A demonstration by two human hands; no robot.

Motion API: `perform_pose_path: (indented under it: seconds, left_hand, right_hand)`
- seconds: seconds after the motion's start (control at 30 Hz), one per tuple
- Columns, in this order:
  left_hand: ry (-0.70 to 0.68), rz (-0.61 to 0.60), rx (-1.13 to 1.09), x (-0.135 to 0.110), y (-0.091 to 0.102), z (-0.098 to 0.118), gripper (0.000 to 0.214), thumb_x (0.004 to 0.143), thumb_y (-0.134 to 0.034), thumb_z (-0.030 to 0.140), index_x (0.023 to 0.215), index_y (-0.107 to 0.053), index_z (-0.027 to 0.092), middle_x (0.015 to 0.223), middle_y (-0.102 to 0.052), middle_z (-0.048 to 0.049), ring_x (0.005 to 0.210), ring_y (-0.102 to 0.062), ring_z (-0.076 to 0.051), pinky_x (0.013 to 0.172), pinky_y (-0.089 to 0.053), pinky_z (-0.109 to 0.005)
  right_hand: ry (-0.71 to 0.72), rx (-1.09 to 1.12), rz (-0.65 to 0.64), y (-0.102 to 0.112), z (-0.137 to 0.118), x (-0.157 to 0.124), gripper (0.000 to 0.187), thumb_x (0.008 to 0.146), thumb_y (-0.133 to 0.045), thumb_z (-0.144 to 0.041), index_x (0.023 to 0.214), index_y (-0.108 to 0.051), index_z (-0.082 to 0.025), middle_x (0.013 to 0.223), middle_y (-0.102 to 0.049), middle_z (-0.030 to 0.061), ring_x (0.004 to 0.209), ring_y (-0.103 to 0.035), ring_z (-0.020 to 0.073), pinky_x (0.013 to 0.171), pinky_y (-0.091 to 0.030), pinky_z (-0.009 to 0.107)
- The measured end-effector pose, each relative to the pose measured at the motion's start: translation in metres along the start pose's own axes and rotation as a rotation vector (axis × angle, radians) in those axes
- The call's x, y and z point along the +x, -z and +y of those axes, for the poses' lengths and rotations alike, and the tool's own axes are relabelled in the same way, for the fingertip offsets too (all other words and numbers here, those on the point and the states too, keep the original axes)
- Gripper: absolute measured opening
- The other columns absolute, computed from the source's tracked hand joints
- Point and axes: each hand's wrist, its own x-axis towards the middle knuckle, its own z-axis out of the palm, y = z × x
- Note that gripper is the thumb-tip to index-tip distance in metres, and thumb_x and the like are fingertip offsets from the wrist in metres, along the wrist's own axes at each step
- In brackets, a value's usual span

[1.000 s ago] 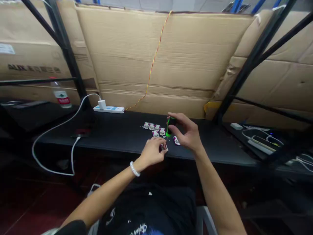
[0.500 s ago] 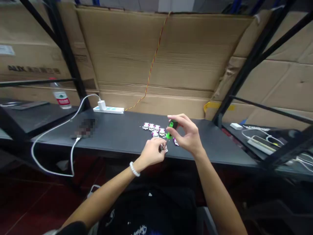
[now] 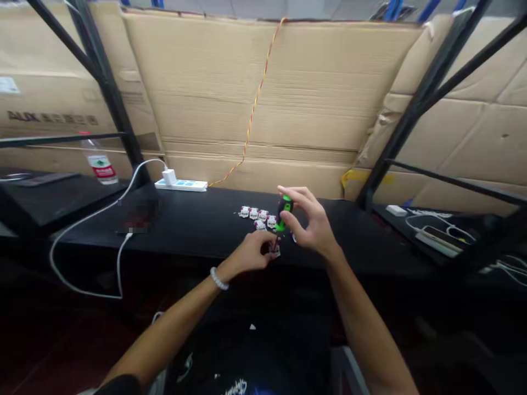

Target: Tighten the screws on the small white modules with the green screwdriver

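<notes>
My right hand [image 3: 308, 222] grips a green and black screwdriver [image 3: 285, 211] by its handle, the shaft pointing down. Its tip reaches a small white and purple part [image 3: 275, 251] near the desk's front edge. With thumb and fingers, my left hand [image 3: 255, 251] pinches this part against the desk; the fingers cover some of it. Just behind, several similar white and purple parts [image 3: 259, 215] lie in a loose group. One more [image 3: 293, 237] is partly hidden by my right hand.
A white power strip [image 3: 181, 185] with a plugged charger lies at the back left of the black desk [image 3: 197, 219]. Its white cable [image 3: 53, 258] loops over the front edge. Cardboard [image 3: 263, 99] stands behind. A water bottle [image 3: 101, 164] is at left, black metal posts [image 3: 395, 142] at both sides.
The screwdriver now stands more upright, its handle slightly left of before. The left thumb and fingers have spread a little around the part. The view has shifted slightly.
</notes>
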Motion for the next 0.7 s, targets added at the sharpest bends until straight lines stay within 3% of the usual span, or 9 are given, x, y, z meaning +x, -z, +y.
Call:
perform_pose_path:
  seconds: [0.1, 0.23, 0.3, 0.43, 0.6, 0.7]
  left_hand:
    - [-0.043, -0.026, -0.015, -0.0002, -0.0006, -0.0026, 0.015, 0.081, -0.077, 0.013, 0.093, -0.074, 0.022, 0.104, -0.079, -0.004, 0.105, -0.072, -0.025, 0.106, -0.054, -0.039]
    - [-0.047, -0.026, -0.04, -0.0002, -0.0015, -0.0054, 0.015, 0.08, -0.076, 0.012, 0.09, -0.071, 0.022, 0.107, -0.079, -0.0042, 0.109, -0.072, -0.026, 0.106, -0.055, -0.038]
    - [-0.038, -0.032, -0.035, -0.0002, -0.0015, -0.0052, 0.013, 0.082, -0.075, 0.013, 0.09, -0.071, 0.022, 0.107, -0.079, -0.0047, 0.108, -0.072, -0.026, 0.106, -0.055, -0.039]
    - [-0.035, -0.037, -0.021, -0.0002, -0.0008, -0.0028, 0.014, 0.082, -0.076, 0.013, 0.091, -0.072, 0.022, 0.112, -0.079, -0.0055, 0.11, -0.071, -0.026, 0.108, -0.053, -0.04]
    - [-0.051, -0.035, -0.032, -0.0003, -0.0004, -0.0027, 0.013, 0.082, -0.074, 0.012, 0.089, -0.071, 0.022, 0.106, -0.079, -0.0044, 0.107, -0.072, -0.025, 0.106, -0.054, -0.039]
    - [-0.05, -0.045, -0.028, -0.0005, 0.0016, -0.0032, 0.018, 0.08, -0.073, 0.011, 0.094, -0.073, 0.022, 0.106, -0.078, -0.0043, 0.106, -0.071, -0.025, 0.105, -0.055, -0.038]
  right_hand:
    - [-0.088, 0.165, -0.047, -0.0028, 0.0076, -0.0024, 0.048, 0.107, -0.059, -0.036, 0.155, -0.059, -0.031, 0.131, -0.073, 0.0097, 0.104, -0.074, 0.0224, 0.095, -0.065, 0.044]
    - [-0.069, -0.006, 0.056, -0.0039, 0.011, -0.0023, 0.039, 0.094, -0.08, -0.04, 0.132, -0.076, -0.03, 0.115, -0.074, 0.007, 0.089, -0.07, 0.0204, 0.084, -0.064, 0.04]
    - [-0.037, -0.014, 0.04, -0.0033, 0.01, -0.0026, 0.043, 0.097, -0.076, -0.04, 0.139, -0.072, -0.031, 0.124, -0.073, 0.0088, 0.096, -0.071, 0.0217, 0.088, -0.064, 0.041]
    - [-0.059, 0.188, -0.064, -0.0017, 0.0072, -0.0029, 0.05, 0.107, -0.057, -0.035, 0.157, -0.057, -0.033, 0.141, -0.07, 0.0102, 0.111, -0.074, 0.0229, 0.099, -0.064, 0.044]
    - [0.014, -0.083, 0.07, -0.0014, 0.0015, 0.0029, 0.036, 0.09, -0.084, -0.041, 0.125, -0.079, -0.032, 0.104, -0.073, 0.0056, 0.083, -0.067, 0.0198, 0.08, -0.064, 0.039]
    - [0.006, -0.03, 0.017, -0.0018, 0.0022, 0.0021, 0.042, 0.1, -0.07, -0.042, 0.141, -0.071, -0.031, 0.126, -0.073, 0.0108, 0.098, -0.071, 0.0235, 0.09, -0.065, 0.044]
